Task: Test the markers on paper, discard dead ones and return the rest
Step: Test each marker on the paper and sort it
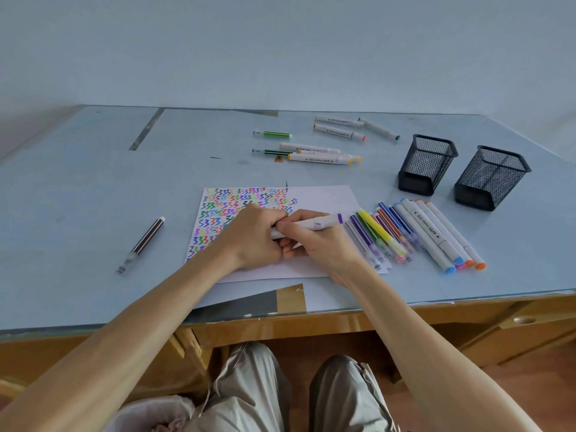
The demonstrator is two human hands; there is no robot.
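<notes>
Over the paper (318, 198), both hands' curled fingers grip one purple-capped marker (314, 225).

A pale blue-topped desk (93, 182) with a wooden front met a plain pale wall (280, 42) at 12 o'clock; wooden floor (530, 400) lay at 5 o'clock

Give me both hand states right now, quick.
Left hand: fingers curled round one end of the purple-capped marker.
Right hand: gripping the same marker's barrel.

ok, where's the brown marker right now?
Head view: the brown marker lies alone on the table's left side, apart from the scribbled paper and left of the left hand.
</notes>
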